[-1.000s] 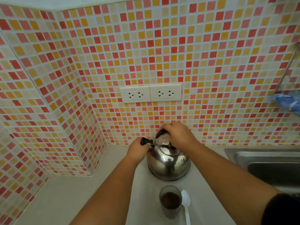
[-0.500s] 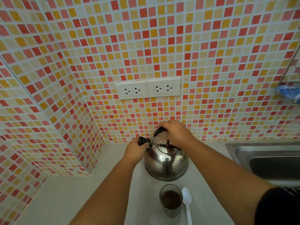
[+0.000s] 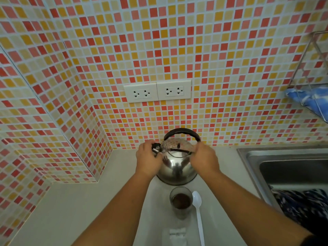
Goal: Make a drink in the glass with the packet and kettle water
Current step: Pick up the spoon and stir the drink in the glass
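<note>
Behind, mosaic-tiled wall meets pale counter beside sink.

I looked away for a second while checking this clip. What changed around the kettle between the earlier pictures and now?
The right hand came off the handle, leaving the black arch exposed, and now rests on the right side of the kettle. The left hand stays at the spout. Kettle, glass holding brown powder, and white spoon stayed put.
</note>
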